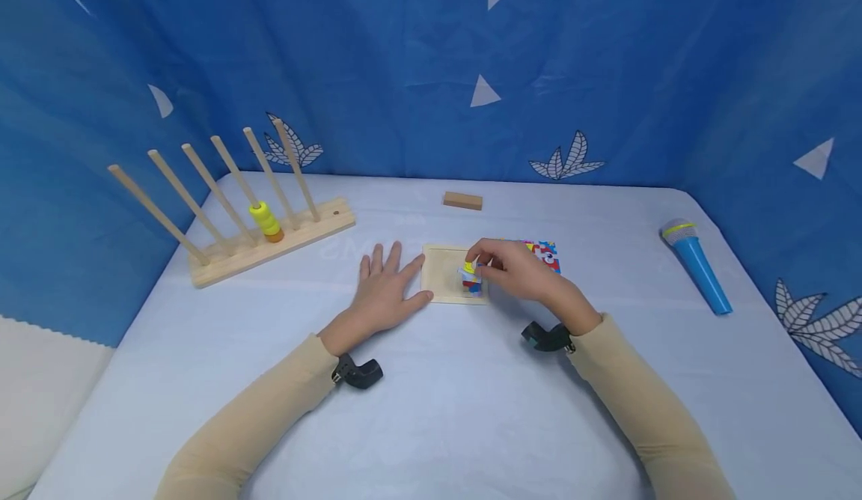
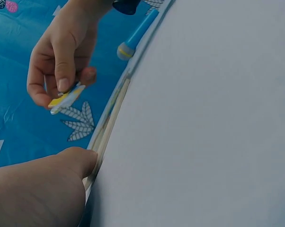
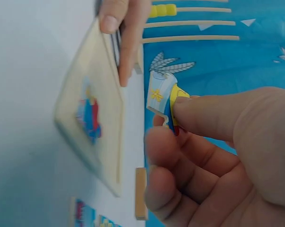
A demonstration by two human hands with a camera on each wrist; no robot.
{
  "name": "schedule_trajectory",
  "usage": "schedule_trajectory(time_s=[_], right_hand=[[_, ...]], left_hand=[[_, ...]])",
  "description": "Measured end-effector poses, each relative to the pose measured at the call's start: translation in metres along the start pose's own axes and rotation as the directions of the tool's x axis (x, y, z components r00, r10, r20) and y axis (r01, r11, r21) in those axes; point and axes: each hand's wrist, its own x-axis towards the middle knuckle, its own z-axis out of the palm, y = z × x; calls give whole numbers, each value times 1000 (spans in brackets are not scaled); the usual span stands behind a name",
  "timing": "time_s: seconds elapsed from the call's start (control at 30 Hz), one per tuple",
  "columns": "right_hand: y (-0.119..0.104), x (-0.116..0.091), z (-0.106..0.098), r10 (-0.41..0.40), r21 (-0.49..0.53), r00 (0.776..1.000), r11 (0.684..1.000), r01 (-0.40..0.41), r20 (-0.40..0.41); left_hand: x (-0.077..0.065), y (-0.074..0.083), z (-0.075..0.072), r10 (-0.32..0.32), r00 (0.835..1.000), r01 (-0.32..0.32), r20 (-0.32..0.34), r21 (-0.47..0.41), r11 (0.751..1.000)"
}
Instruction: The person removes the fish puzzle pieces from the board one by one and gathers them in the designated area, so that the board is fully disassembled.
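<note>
Between thumb and fingertips my right hand pinches a puzzle piece, printed pale blue and yellow with a small flower, held above a shallow wooden puzzle tray. Another colourful puzzle piece lies inside the tray. My left hand rests on the table with its fingers spread, thumb and index finger at the tray's left edge. In the left wrist view, that thumb lies against the tray's rim.
More bright puzzle pieces lie just right of the tray, partly behind my right hand. A small wooden block sits farther back. At left stands a pegged wooden rack with yellow beads; a blue toy microphone lies at right.
</note>
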Motion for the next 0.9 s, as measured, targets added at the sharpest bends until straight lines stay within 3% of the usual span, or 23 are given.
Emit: schedule_trajectory(time_s=[0.27,0.7,0.9], right_hand=[[12,1,0,17,-4,1000,1000,-17,6],[63,-46,-39,209,-68,974,974,-215,-86],[78,-52,-34,196,-59,980,978,-198,-46]], left_hand=[[-1,-3,0,3,1000,-3,-6,-10,1000],[0,-4,2,6,1000,-6,0,-15,1000],[-1,-3,2,-4,1000,4,10,-21,1000]])
